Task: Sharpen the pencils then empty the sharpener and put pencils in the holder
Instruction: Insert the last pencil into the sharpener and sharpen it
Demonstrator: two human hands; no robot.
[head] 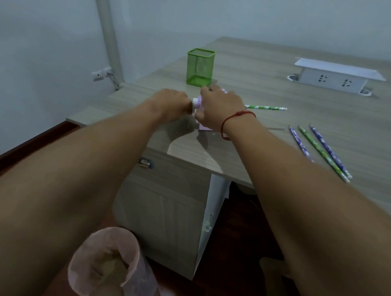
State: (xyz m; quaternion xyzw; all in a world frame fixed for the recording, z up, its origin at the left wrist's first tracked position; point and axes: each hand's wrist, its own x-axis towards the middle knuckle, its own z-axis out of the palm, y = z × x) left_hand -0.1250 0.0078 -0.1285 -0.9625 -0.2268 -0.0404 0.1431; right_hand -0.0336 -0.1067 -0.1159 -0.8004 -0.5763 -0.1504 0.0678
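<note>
A pink and white desk sharpener [204, 126] stands near the table's front left corner, mostly hidden under my hands. My right hand [218, 110] presses down on its body. My left hand [173, 104] is closed on the white crank [195, 102] at its left side. A green patterned pencil [267, 107] sticks out of the sharpener to the right. Three more pencils [322, 150], two purple and one green, lie side by side on the table at the right. The green mesh holder [200, 66] stands empty just behind my hands.
A white socket box [333, 77] sits at the back right of the wooden table [348, 115]. Under the table is a cabinet with a lock [144, 163]. A bin lined with a pink bag [106, 264] stands on the floor below my arms.
</note>
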